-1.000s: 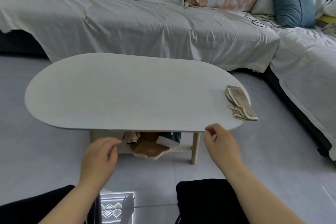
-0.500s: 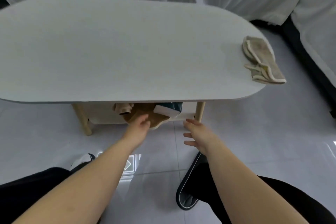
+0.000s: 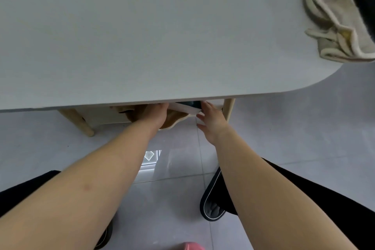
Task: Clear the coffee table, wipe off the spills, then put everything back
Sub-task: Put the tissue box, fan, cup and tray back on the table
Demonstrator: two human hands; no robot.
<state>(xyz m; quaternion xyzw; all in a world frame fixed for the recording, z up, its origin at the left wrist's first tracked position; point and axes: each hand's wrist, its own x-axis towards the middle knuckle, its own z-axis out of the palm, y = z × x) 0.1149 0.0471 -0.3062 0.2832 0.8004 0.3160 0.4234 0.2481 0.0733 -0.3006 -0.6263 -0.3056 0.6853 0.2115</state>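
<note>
Left hand: the person's left hand [image 3: 155, 114] reaches under the table edge onto a floppy tan-brown cloth-like item with a pale rim [image 3: 172, 121]; the fingers are hidden by the tabletop, so I cannot tell whether they have closed on it.

Right hand: the right hand [image 3: 212, 122] has its fingers spread apart, the tips touching the end of a flat white-edged dark teal item, perhaps a book or box [image 3: 187, 107]; nothing is clamped that I can see.

Stored things: both items sit on the pale lower shelf [image 3: 101, 114] under the top, side by side, the tan one partly hanging over the shelf's front (a smaller beige scrap [image 3: 121, 108] shows to its left, too hidden to name).

Coffee table: the oval pale grey tabletop [image 3: 162, 36] on light wooden legs [image 3: 228, 109] is bare apart from one thing.

Cloth: a crumpled cream and grey-brown wiping rag [image 3: 336, 26] lies at the table's far right end, part of it over the edge, well apart from both hands.

Progress: clearing looks done, and no spills show on the surface, so wiping seems done too (my reading only).

Left to do: lifting the stored items out from the shelf and setting them on top.
</note>
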